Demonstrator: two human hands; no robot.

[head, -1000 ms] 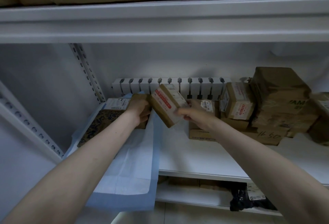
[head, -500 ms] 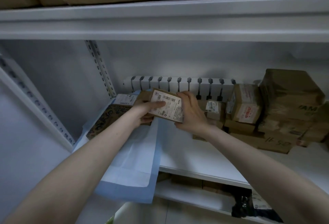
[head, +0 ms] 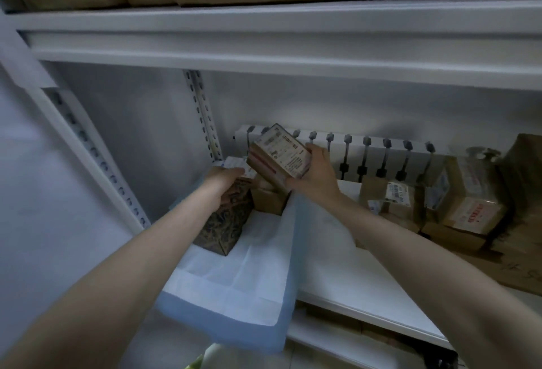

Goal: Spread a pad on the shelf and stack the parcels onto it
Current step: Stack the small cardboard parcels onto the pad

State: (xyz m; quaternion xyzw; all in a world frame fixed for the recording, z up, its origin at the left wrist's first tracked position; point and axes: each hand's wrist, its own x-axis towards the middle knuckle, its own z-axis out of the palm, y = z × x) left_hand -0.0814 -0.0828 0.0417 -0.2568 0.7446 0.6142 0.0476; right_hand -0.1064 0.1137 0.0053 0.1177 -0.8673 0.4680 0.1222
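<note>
Cardboard parcel (head: 278, 153), labelled, tilted in air above blue pad (head: 243, 266), R hand (head: 315, 175) clasping its right end. Prob light, stiff; hold by the edges. L hand (head: 225, 180) on patterned box (head: 225, 222), grip unclear

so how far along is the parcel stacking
Done: the pad lies spread on the shelf at its left end, with a dark patterned parcel and a brown box on it. In hand: the right hand grips a labelled parcel, tilted above the brown box, while the left hand rests on the patterned parcel. Left: the pile of brown parcels at the shelf's right, off the pad.
</note>
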